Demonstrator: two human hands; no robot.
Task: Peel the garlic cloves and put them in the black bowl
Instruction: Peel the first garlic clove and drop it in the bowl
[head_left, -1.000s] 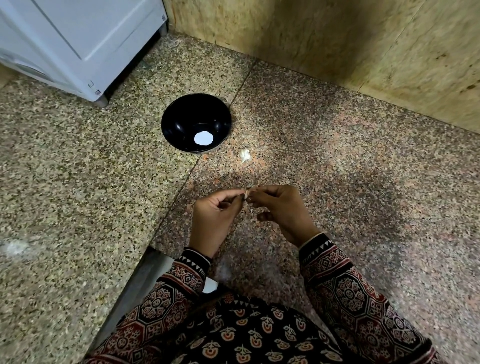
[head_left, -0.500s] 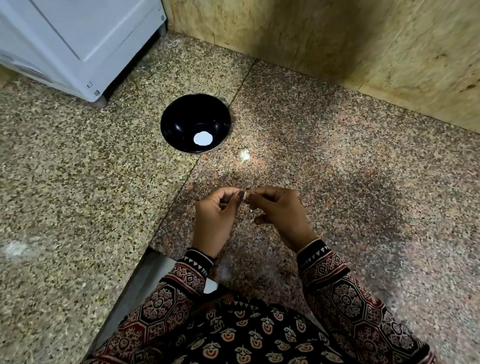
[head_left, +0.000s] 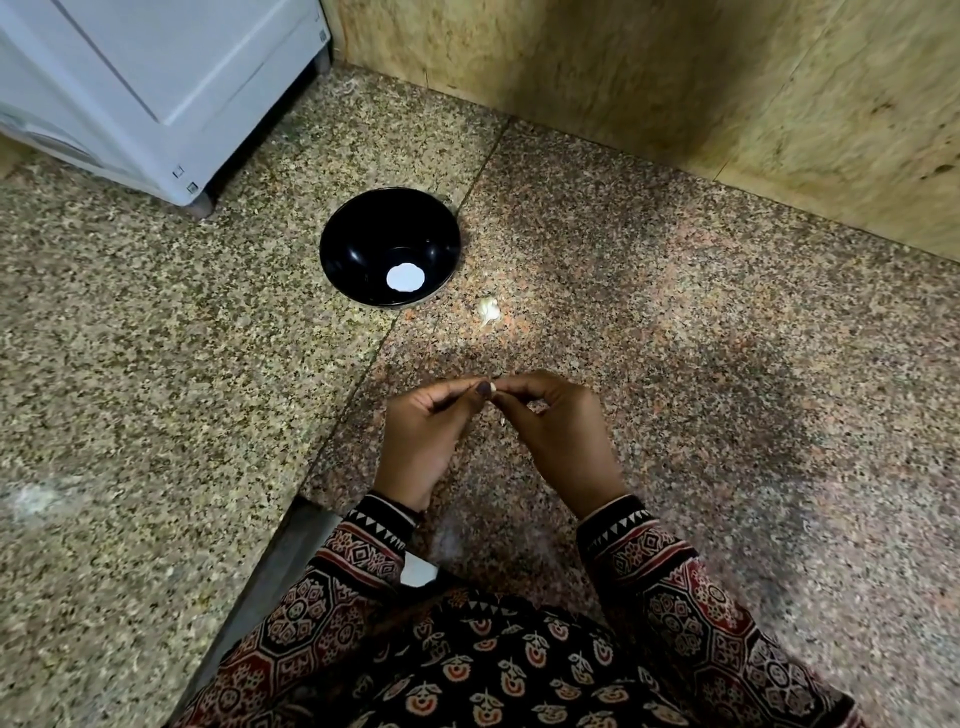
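Little has shifted since a second ago: both hands sit where they were, and only the left thumb has rolled up over the clove, so that its dark nail now faces the camera. The left hand (head_left: 423, 441) and right hand (head_left: 563, 436) meet fingertip to fingertip, each pinching the same garlic clove (head_left: 494, 387), of which just a pale sliver shows between the thumbs. The other fingers of both hands are curled in beneath.

Under the hands lies a speckled stone surface (head_left: 675, 364) made of two slabs. The hands hover over the pinker slab, and a greyer, yellow-flecked one spreads out to the left of the left hand. A thin seam (head_left: 363, 374) between them runs just past the left hand's knuckles and away from the person.

Beyond the left hand, across the seam, stands the black bowl (head_left: 353, 244), with a round white patch (head_left: 405, 278) at its bottom. A loose pale piece of garlic (head_left: 488, 310) lies on the stone straight beyond the fingertips, just beside the bowl.

Farther off past the left hand is a white appliance (head_left: 182, 78) on a short dark foot (head_left: 200, 208). A mottled ochre wall (head_left: 649, 78) closes the far side beyond both hands. Patterned red-and-black sleeves (head_left: 374, 540) cover both wrists.
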